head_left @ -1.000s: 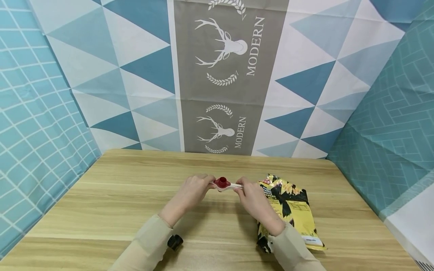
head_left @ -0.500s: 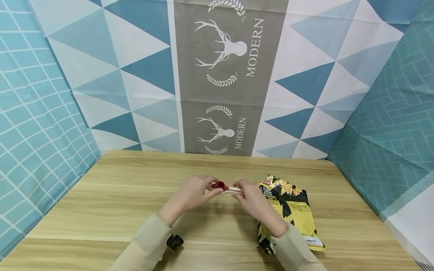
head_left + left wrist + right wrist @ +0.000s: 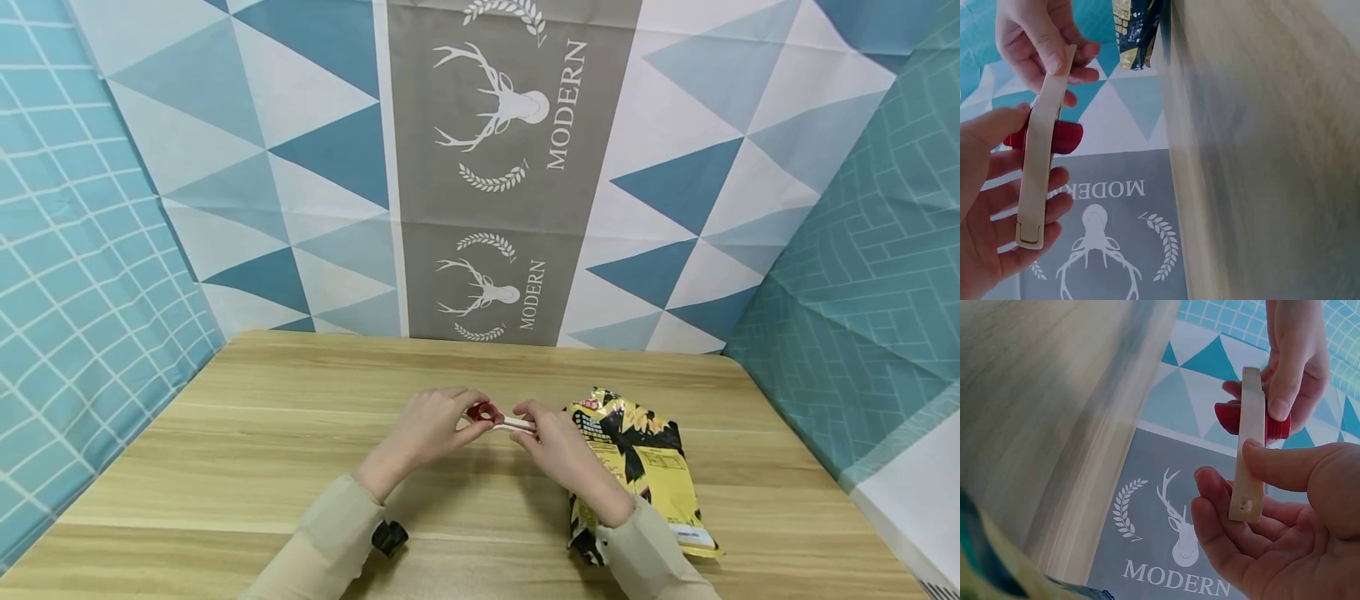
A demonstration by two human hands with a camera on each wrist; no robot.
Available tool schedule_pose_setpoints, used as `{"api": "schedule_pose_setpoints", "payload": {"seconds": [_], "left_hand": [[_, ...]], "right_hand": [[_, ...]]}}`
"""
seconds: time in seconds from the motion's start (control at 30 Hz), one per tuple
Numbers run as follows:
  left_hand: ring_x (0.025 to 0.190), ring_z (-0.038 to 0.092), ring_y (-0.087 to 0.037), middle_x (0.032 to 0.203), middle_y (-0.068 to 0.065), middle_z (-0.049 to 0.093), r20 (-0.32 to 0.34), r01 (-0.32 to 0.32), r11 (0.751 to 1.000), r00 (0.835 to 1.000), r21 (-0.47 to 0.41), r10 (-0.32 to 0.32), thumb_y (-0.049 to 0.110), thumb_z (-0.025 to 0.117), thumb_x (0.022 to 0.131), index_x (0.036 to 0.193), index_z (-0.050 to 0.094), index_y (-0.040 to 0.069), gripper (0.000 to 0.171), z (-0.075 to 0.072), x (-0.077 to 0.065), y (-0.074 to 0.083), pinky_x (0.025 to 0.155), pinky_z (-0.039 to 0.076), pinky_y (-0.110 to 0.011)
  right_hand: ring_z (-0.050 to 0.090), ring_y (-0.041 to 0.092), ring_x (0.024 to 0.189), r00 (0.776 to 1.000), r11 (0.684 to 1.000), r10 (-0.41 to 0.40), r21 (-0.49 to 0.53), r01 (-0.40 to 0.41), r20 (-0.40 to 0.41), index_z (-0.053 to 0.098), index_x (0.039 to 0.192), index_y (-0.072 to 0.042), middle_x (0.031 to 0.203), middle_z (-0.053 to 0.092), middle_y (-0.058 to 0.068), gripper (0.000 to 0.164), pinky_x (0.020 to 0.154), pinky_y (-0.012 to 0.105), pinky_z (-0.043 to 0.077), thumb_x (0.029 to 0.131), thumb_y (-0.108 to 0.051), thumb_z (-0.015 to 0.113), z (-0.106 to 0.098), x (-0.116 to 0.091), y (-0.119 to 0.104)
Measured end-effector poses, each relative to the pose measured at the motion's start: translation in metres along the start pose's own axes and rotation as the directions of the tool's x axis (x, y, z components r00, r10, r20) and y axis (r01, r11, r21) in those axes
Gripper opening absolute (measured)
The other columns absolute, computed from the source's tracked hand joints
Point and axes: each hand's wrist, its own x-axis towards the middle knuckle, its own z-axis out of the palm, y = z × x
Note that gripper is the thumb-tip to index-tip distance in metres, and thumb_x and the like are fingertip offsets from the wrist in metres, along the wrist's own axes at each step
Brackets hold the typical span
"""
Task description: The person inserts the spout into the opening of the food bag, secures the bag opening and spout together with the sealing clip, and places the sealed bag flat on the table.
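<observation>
A white bag clip (image 3: 1038, 169) with a red spout (image 3: 1067, 137) hangs above the bench (image 3: 247, 467), between the two hands. Its long axis runs left to right across the scene, the right end tipped slightly nearer, the spout towards the left end.

The left hand (image 3: 427, 427) pinches the spout portion, thumb against the red and fingers behind the bar; its grip is closed down to the clip's thickness. The right hand (image 3: 558, 437) has an equally narrow grip on the right end, thumb on one face and fingers on the other. Whether the clip's latch is fastened, I cannot tell.

The relation that seems to count is with the yellow-and-black snack bag (image 3: 663, 479), lying on the bench to the right: the right hand is the nearer, and its sleeve (image 3: 648, 546) overlaps the bag's near left part in the head view. Its crumpled end is at the far side.
</observation>
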Motion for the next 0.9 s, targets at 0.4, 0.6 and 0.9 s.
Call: {"api": "schedule_pose_setpoints", "payload": {"seconds": [0.4, 0.6, 0.9], "left_hand": [[0.066, 0.062, -0.011, 0.089, 0.003, 0.067, -0.062, 0.043, 0.999, 0.997, 0.004, -0.042, 0.041, 0.064, 0.081, 0.1, 0.065, 0.017, 0.03, 0.0041, 0.0005, 0.0026, 0.056, 0.046, -0.026], [0.067, 0.061, -0.01, 0.086, 0.005, 0.066, -0.078, 0.052, 0.998, 0.995, -0.036, -0.055, 0.037, 0.064, 0.082, 0.099, 0.065, 0.017, 0.027, 0.0054, 0.0001, 0.0009, 0.056, 0.045, -0.024], [0.071, 0.062, -0.007, 0.087, 0.005, 0.066, -0.05, 0.08, 0.986, 0.995, -0.147, -0.088, 0.033, 0.066, 0.082, 0.105, 0.063, 0.015, 0.029, 0.0055, -0.0005, 0.001, 0.06, 0.047, -0.023]], "right_hand": [[0.052, 0.006, 0.058, 0.999, 0.998, 0.032, 0.05, -0.032, 0.001, 0.057, 0.111, 0.001, 0.083, 0.063, 0.008, 0.036, 0.05, 0.02, 0.044, 0.084, -0.022, 0.063, -0.0002, -0.0027, -0.0026], [0.043, 0.007, 0.048, 0.993, 0.993, 0.103, 0.062, -0.099, -0.062, 0.061, 0.102, -0.003, 0.074, 0.061, 0.002, 0.02, 0.045, 0.022, 0.038, 0.09, -0.017, 0.054, -0.0006, -0.002, -0.002], [0.039, 0.008, 0.041, 0.989, 0.993, 0.11, 0.061, -0.104, -0.104, 0.063, 0.098, -0.002, 0.057, 0.054, -0.003, 0.016, 0.037, 0.022, 0.032, 0.091, -0.013, 0.053, -0.0019, -0.003, -0.0018]]}}
